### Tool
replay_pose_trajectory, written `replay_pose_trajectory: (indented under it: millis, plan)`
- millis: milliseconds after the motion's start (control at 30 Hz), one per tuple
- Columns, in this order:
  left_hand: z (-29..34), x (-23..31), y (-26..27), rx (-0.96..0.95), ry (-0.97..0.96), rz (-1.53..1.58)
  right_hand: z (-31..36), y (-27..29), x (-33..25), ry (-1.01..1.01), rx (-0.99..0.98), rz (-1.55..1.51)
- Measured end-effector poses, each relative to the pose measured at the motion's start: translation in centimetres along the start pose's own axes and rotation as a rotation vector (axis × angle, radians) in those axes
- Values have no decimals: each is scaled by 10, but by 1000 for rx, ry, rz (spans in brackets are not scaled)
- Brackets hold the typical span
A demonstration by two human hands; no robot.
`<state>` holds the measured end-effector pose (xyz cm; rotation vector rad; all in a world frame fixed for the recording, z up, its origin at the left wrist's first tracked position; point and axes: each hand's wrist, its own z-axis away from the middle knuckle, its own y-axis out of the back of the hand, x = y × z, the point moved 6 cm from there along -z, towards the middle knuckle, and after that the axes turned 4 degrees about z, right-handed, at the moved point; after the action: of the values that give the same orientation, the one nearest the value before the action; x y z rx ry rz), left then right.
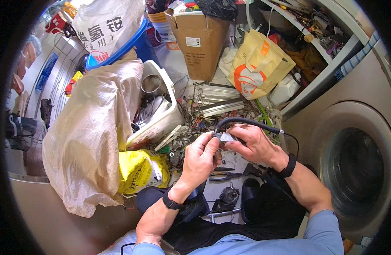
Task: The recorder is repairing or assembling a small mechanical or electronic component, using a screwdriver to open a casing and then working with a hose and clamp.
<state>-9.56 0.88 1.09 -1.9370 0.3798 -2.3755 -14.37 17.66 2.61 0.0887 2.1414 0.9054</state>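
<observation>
Both hands meet in front of me around a small grey, angular piece (226,137), whose exact kind I cannot make out. My left hand (200,158) pinches its near left side between thumb and fingertips. From the other side my right hand (256,144) grips it, thumb and index finger pressed on it. A thick black cable (248,120) arches from the piece over the right hand and thins beyond a light band. Below the hands, pliers (225,176) lie on the floor. Nearer my feet sits a dark, round mechanical part (229,195).
Small scrap and metal strips (221,107) litter the floor ahead. A white bin (172,112) and yellow bag (140,170) stand left, beside a beige cloth (89,131). Farther off are a cardboard box (199,46) and tote bag (259,63). A washing machine (323,140) stands right.
</observation>
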Motion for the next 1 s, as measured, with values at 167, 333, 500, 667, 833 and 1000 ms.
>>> replay_pose_trajectory:
  millis: [167, 333, 500, 667, 833, 1000]
  plan:
    - [4, 3, 0, 36, -56, -29, -1, 4, -11, 22, 116, 60]
    - [8, 10, 2, 34, -133, -56, -7, 6, -13, -11, 78, 116]
    - [4, 7, 6, 188, -196, -340, -8, 4, -19, 16, 138, 243]
    - [1, 4, 6, 196, -138, -206, -10, 4, -24, 65, 215, 303]
    - [-4, 9, 10, 195, -154, -230, -10, 2, -24, 30, 245, 309]
    - [-9, 5, 9, 101, -57, -16, -14, 1, -16, -33, 196, 71]
